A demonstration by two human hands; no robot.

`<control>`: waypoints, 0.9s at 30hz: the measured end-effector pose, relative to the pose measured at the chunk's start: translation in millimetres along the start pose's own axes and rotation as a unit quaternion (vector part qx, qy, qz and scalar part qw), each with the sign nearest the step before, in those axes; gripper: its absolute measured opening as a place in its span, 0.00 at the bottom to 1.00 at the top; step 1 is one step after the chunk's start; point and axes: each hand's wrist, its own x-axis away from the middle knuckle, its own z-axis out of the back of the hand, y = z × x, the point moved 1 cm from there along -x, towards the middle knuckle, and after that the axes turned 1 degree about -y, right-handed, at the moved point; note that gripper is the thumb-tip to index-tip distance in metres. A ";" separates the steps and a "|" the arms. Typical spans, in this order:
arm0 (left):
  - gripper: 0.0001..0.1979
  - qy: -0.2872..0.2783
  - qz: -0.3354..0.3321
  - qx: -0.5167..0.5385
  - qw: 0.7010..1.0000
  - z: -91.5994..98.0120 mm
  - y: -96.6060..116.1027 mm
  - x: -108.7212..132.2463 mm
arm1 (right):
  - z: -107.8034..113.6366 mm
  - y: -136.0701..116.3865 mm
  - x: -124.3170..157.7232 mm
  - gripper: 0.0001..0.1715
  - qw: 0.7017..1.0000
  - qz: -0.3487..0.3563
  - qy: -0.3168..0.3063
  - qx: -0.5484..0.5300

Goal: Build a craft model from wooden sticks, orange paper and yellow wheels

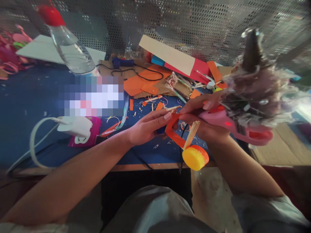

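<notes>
My left hand is closed on a bent orange strip, thumb on top. A thin wooden stick lies along its fingertips. My right hand pinches the upper end of the same strip. At the strip's lower end sits a round yellow and orange piece, with a bundle of wooden sticks standing up beside it. A pink tool with a red light, looking like a glue gun, is over my right wrist; I cannot tell whether the hand touches it. A cloudy, crusted mass covers its upper part.
Orange paper, a cream and red box and scraps lie at the back of the blue table. On the left are a water bottle, a white charger and its cable. A perforated screen stands behind.
</notes>
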 end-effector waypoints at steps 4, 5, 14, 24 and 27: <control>0.29 0.007 -0.021 0.007 1.000 -1.5 2.7 -2.9 | 5.6 -9.6 -0.4 0.13 0.998 0.034 0.015 -0.041; 0.29 0.011 -0.025 0.008 1.000 -1.9 3.3 -3.4 | 8.1 -10.7 -1.0 0.15 0.997 0.046 0.004 -0.055; 0.26 0.005 -0.017 0.026 0.999 -4.5 4.6 -1.8 | 3.4 -8.5 -9.6 0.23 0.993 0.052 0.017 -0.101; 0.23 -0.037 -0.006 0.000 0.999 0.7 3.9 -0.5 | -4.7 -13.2 -14.3 0.23 0.992 0.061 0.084 -0.071; 0.23 -0.031 0.004 0.013 0.999 0.7 2.7 -0.6 | -4.5 -12.4 -10.8 0.18 0.995 0.061 0.067 -0.045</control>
